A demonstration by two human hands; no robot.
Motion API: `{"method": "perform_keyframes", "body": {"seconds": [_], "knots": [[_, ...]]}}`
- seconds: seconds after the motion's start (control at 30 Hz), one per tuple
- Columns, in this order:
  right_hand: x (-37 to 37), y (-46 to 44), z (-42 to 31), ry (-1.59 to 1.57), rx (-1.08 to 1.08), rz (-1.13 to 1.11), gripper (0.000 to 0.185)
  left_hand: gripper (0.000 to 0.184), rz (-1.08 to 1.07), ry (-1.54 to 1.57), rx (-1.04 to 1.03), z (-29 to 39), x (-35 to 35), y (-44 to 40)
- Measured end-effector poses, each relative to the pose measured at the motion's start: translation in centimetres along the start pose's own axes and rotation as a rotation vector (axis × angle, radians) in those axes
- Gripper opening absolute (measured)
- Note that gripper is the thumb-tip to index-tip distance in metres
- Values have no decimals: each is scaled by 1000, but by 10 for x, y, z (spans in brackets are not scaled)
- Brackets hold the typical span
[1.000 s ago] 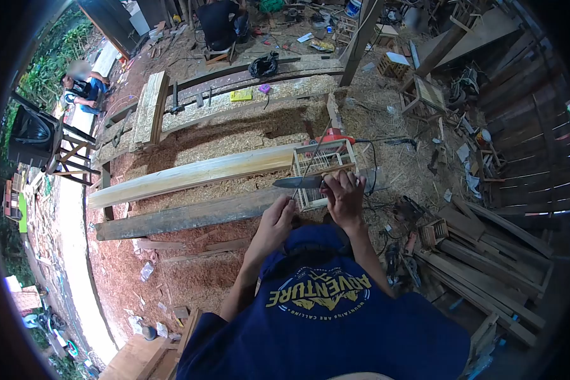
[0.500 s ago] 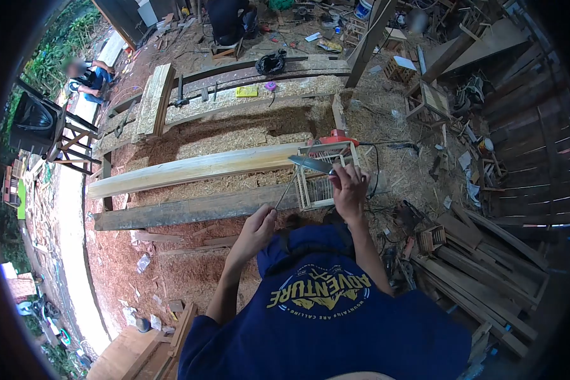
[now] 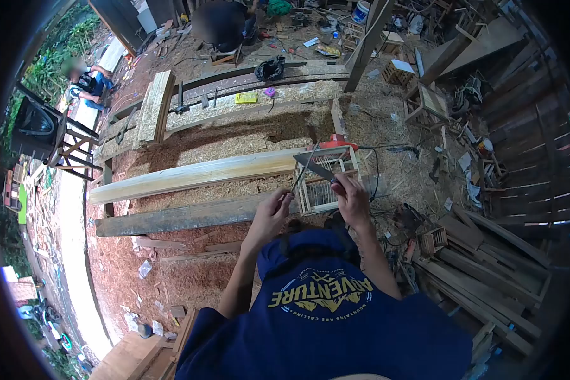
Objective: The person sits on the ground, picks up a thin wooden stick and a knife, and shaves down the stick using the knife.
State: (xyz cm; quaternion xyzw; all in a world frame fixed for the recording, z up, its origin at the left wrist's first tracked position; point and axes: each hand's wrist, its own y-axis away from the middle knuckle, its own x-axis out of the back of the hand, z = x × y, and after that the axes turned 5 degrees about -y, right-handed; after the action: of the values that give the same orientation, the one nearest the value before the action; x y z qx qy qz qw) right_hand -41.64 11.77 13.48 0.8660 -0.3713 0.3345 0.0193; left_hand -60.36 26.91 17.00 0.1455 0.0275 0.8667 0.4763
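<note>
My left hand [image 3: 273, 214] is closed round the lower end of a thin rod [image 3: 305, 166], which points up and slightly right. My right hand [image 3: 350, 193] grips the handle of a knife [image 3: 315, 168], its blade slanting up and left toward the rod. Blade and rod meet or overlap near the blade's tip; whether they touch is unclear. Behind and below the knife lies a small slatted wooden frame [image 3: 323, 201], with a red power tool [image 3: 337, 142] just beyond it.
A pale beam [image 3: 202, 175] and a dark plank [image 3: 190, 215] run left of the frame. Stacked boards [image 3: 481, 278] lie at the right. A wooden post [image 3: 365, 50] stands behind. Two people sit farther back, one at the left edge, one at the top.
The rod and knife have drawn apart and come together again, with the blade now tilted more steeply. My left hand swung left, then back right and up. The seated people shifted slightly.
</note>
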Motion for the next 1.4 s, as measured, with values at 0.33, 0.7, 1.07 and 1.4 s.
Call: {"method": "perform_keyframes", "body": {"seconds": [0.33,0.7,1.07,1.4], "knots": [[-11,10,-7,18,152,-62,25,20,-60,67,77,-3,2,-10],[-8,-5,-34,56,206,-144,22,19,-124,463,169,-7,-13,-14],[-9,-14,-35,-96,213,-88,32,22,-176,366,157,14,-17,-9],[12,-22,-52,81,415,105,36,31,-1,-168,-9,39,2,23]]}}
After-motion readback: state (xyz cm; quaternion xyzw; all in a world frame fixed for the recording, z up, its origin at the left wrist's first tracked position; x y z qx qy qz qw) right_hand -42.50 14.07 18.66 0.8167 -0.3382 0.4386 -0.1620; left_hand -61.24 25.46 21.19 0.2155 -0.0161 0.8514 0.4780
